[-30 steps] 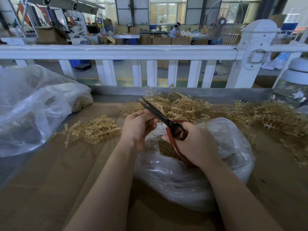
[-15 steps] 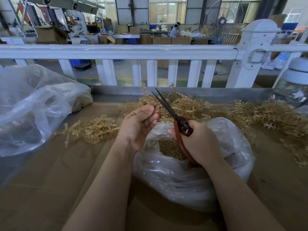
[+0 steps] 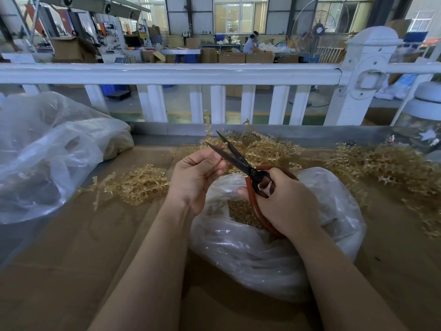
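My right hand [image 3: 285, 204] grips red-handled scissors [image 3: 241, 162] whose dark blades stand apart, tips pointing up and left. My left hand [image 3: 195, 175] is curled beside the blades and pinches a thin golden plastic sprig [image 3: 207, 124] that sticks up above its fingers; the lower blade lies against the fingertips. Both hands hover over an open clear plastic bag [image 3: 274, 249] that holds small golden cut pieces [image 3: 241, 211].
Piles of golden plastic sprigs lie on the cardboard-covered table: one left pile [image 3: 136, 185], a back pile [image 3: 267, 149], and a right pile [image 3: 391, 168]. A big clear bag [image 3: 47, 149] sits at the left. A white railing [image 3: 167, 74] bounds the far side.
The scissors have swung more upright and their blades have opened. My left hand rose slightly with the sprig between its fingers.
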Action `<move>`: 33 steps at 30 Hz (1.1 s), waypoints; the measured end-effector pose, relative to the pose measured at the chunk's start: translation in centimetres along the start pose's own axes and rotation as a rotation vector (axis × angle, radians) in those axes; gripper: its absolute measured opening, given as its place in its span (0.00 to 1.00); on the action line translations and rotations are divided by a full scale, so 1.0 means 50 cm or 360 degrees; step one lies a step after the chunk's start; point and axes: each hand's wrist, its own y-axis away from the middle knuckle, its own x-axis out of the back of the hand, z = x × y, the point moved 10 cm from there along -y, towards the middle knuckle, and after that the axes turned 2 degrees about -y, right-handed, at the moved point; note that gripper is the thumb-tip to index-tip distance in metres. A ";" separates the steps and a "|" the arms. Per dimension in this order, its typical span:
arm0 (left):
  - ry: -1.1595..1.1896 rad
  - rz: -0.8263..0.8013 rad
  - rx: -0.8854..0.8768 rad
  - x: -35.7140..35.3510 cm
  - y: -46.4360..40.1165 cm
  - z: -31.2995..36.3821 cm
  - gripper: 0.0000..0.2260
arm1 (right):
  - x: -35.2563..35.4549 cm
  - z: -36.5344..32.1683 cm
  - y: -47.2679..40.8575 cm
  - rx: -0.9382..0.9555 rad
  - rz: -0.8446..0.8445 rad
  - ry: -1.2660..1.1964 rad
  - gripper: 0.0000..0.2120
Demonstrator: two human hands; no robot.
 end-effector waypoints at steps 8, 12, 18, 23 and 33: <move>-0.0028 0.0117 -0.0015 0.014 0.000 0.000 0.03 | 0.045 -0.035 0.014 0.0225 0.0282 -0.0136 0.28; -0.0146 0.0119 -0.0091 0.012 0.000 0.008 0.12 | 0.019 -0.057 0.014 0.0339 0.0173 0.0033 0.27; -0.0112 0.0129 -0.0097 0.009 -0.001 0.010 0.09 | 0.011 -0.035 0.004 0.0249 0.0103 0.0118 0.29; -0.0125 0.0109 -0.0100 0.009 -0.001 0.009 0.10 | 0.003 -0.033 0.007 0.0178 0.0049 0.0150 0.29; -0.0097 -0.0011 -0.0125 -0.003 -0.003 0.009 0.08 | 0.002 -0.010 0.004 0.0053 0.0007 0.0094 0.31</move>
